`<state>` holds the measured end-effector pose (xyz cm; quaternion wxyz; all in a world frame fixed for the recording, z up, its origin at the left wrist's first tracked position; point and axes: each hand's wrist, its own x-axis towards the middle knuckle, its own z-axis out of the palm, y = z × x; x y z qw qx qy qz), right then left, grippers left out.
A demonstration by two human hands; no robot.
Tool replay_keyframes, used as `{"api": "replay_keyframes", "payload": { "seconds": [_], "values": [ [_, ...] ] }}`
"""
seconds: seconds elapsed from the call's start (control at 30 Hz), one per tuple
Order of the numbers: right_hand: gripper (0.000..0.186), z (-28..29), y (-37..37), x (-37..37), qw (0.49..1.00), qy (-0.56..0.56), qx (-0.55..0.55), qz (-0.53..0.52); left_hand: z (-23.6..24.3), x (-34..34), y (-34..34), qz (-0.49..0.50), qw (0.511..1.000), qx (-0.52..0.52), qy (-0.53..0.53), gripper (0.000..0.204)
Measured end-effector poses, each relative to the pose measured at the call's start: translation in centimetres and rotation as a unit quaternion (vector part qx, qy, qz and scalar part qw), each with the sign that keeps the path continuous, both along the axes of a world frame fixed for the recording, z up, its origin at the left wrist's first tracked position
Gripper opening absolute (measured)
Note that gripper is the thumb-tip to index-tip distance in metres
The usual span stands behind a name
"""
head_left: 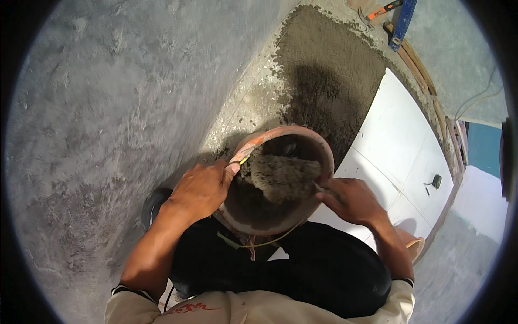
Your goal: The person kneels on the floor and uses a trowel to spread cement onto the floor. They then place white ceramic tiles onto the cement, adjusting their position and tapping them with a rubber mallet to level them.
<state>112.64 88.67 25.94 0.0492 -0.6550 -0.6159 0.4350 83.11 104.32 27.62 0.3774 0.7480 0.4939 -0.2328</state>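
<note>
A round reddish bucket (294, 131) stands tilted between my knees, with wet grey mortar (283, 178) inside. My left hand (202, 186) is closed on the left side of its rim, the thumb over the edge beside a small yellow strip. At the right side of the rim, my right hand (350, 200) is closed around what looks like a trowel's handle. The blade is hidden under the mortar heaped in the bucket. Below the bucket hangs its thin wire handle (270, 241).
Spread mortar (329, 70) covers the floor ahead, bordered by white tiles (396, 140) at right. A grey wall (124, 108) rises at left. Far right lie a hammer (384, 9), a blue tool (403, 24), wooden strips (418, 65) and a small dark object (436, 181). Another container (414, 248) stands behind my right forearm.
</note>
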Motion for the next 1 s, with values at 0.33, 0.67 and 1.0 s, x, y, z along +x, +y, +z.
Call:
{"api": "replay_keyframes", "payload": {
  "seconds": [0.33, 0.67, 1.0],
  "values": [
    [0.042, 0.7, 8.2, 9.8, 0.966, 0.151, -0.191, -0.089, 0.9, -0.2, -1.5, -0.007, 0.999, -0.029, 0.033, 0.051],
    [0.035, -9.3, 10.9, 16.0, 0.969, 0.083, -0.130, -0.194, 0.3, -1.6, -1.4, -0.024, 0.999, 0.010, 0.038, 0.045],
    [0.031, -15.7, 14.4, 13.7, 0.941, -0.287, 0.176, 0.042, 0.5, -1.3, -1.0, -0.069, 0.997, 0.030, 0.018, 0.039]
  ]
}}
